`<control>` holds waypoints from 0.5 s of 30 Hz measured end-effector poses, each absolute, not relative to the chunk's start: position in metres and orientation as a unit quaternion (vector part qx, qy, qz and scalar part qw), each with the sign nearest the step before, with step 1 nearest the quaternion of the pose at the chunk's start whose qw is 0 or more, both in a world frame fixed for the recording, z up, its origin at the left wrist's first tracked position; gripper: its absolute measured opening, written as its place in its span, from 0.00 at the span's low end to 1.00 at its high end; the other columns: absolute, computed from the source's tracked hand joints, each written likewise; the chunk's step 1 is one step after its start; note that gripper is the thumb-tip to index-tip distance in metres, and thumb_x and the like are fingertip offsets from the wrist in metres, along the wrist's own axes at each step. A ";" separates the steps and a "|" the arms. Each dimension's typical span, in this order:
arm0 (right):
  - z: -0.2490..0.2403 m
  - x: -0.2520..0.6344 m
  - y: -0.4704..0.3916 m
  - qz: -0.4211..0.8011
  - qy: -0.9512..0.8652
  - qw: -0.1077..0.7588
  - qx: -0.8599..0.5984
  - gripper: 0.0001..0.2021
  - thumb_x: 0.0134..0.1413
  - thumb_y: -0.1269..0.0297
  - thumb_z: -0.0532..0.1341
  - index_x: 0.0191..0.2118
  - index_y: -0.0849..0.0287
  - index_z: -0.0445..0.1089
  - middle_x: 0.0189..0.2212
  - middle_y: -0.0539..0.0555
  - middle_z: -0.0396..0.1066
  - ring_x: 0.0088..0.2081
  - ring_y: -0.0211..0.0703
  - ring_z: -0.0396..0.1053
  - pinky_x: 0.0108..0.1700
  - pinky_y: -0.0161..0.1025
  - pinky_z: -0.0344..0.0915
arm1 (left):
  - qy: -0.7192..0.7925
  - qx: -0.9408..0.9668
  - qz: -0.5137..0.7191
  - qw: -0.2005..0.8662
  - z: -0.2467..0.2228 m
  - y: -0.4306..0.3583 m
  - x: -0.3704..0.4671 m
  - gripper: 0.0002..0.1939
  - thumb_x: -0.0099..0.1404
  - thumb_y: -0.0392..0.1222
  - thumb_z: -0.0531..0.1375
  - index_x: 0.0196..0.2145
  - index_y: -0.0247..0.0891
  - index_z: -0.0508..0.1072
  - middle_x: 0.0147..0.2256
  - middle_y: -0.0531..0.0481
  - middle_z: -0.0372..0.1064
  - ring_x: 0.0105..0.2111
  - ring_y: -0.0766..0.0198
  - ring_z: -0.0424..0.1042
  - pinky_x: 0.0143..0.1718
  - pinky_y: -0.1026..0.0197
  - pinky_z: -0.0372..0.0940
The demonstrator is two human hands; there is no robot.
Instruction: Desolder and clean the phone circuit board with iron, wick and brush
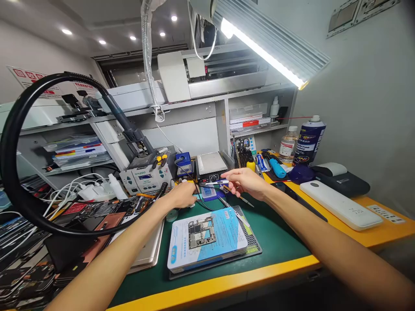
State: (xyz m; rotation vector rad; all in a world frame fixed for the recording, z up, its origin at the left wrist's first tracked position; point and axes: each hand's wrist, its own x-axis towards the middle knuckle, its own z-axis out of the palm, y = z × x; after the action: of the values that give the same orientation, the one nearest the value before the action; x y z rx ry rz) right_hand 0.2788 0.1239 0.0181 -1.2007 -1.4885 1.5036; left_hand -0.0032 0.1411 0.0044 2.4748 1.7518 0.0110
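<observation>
My right hand (245, 182) pinches a toothbrush (212, 183) by its handle, with the dark-bristled head pointing left. Beneath it lie a blue box (209, 193) and a thin pointed tool (246, 201). My left hand (184, 194) is closed beside the black cable near the soldering station; its fingertips are hidden, so what it holds, if anything, cannot be made out. Nearer to me, a blue and white box with a circuit-board picture (223, 235) rests on a dark perforated plate (256, 246). Tweezers (238, 214) lie partly behind that box.
A hot-air station (149, 178) and a blue soldering station (183, 164) stand at the back. A thick black hose (13, 142) loops over phone parts (29, 263) on the left. A white power bank (340, 205) and a spray can (309, 140) occupy the right, under a lamp (269, 43).
</observation>
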 end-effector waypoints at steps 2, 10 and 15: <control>0.018 0.280 0.126 0.575 -0.572 0.352 -0.467 0.13 0.75 0.58 0.67 0.55 0.61 0.75 0.43 0.53 0.78 0.34 0.40 0.77 0.35 0.38 0.78 | 0.575 0.814 -0.005 0.075 0.002 0.143 0.002 0.20 0.77 0.51 0.66 0.60 0.38 0.74 0.58 0.41 0.74 0.53 0.52 0.77 0.54 0.45 0.77; 0.023 0.301 0.141 0.525 -0.560 0.399 -0.502 0.14 0.75 0.58 0.67 0.56 0.61 0.75 0.46 0.55 0.79 0.38 0.43 0.79 0.39 0.42 0.80 | 0.589 0.799 -0.050 0.116 0.026 0.135 0.003 0.19 0.76 0.51 0.66 0.55 0.36 0.76 0.53 0.44 0.76 0.49 0.53 0.79 0.50 0.47 0.78; 0.026 0.310 0.148 0.447 -0.580 0.422 -0.535 0.15 0.75 0.57 0.66 0.58 0.60 0.75 0.49 0.56 0.79 0.41 0.45 0.80 0.41 0.44 0.81 | 0.623 0.775 -0.036 0.101 0.053 0.101 -0.030 0.16 0.76 0.53 0.66 0.47 0.35 0.77 0.42 0.49 0.76 0.38 0.61 0.77 0.42 0.55 0.76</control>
State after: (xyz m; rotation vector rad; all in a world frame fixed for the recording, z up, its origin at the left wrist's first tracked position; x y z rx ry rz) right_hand 0.3103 0.1476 0.0262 -1.3391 -1.4514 1.1206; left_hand -0.0300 0.1010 0.0529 2.2905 1.8401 -0.1065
